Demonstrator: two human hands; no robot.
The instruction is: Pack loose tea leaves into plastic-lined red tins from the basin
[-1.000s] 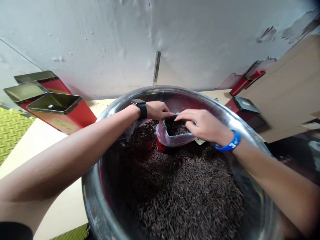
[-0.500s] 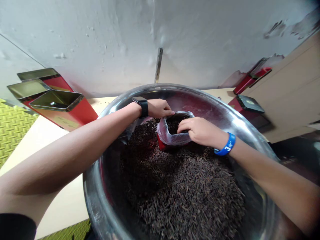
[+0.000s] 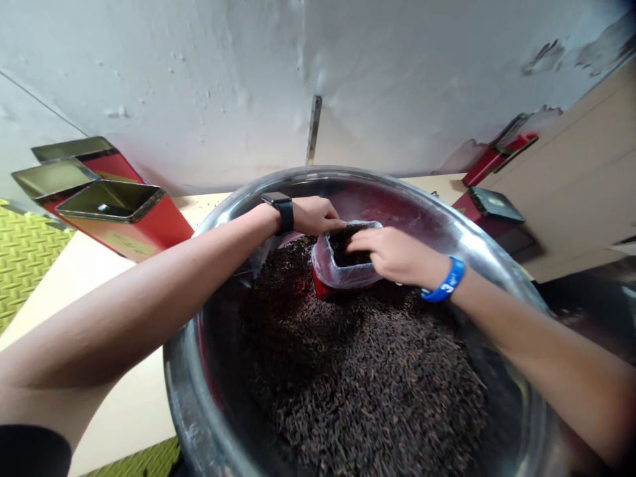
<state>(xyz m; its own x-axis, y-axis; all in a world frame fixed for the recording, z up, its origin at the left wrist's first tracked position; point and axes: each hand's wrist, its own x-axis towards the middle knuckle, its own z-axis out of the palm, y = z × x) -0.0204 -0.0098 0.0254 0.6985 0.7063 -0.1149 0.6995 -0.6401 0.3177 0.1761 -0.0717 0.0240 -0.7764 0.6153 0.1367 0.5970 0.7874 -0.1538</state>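
A red tin point(image 3: 321, 289) stands in a heap of dark loose tea leaves point(image 3: 387, 371) inside a large steel basin point(image 3: 181, 377). Its clear plastic bag liner point(image 3: 328, 265) is folded out over the rim, and tea lies inside. My left hand point(image 3: 318, 215), with a black watch at the wrist, pinches the liner and rim at the tin's far left corner. Over the tin's right edge reaches my right hand point(image 3: 397, 255), a blue band on its wrist. Its fingers are stretched out over the tea in the tin; nothing shows held in them.
Several open, unlined red tins point(image 3: 124, 225) stand left of the basin on a pale tabletop point(image 3: 129, 417). To the right are a closed red tin point(image 3: 489, 212) and another red tin point(image 3: 489, 162) by a cardboard-coloured panel point(image 3: 586, 179). A grey wall point(image 3: 223, 86) rises behind.
My right hand has shifted slightly left and up, its fingers straighter over the tea in the tin. My left hand keeps its hold on the rim.
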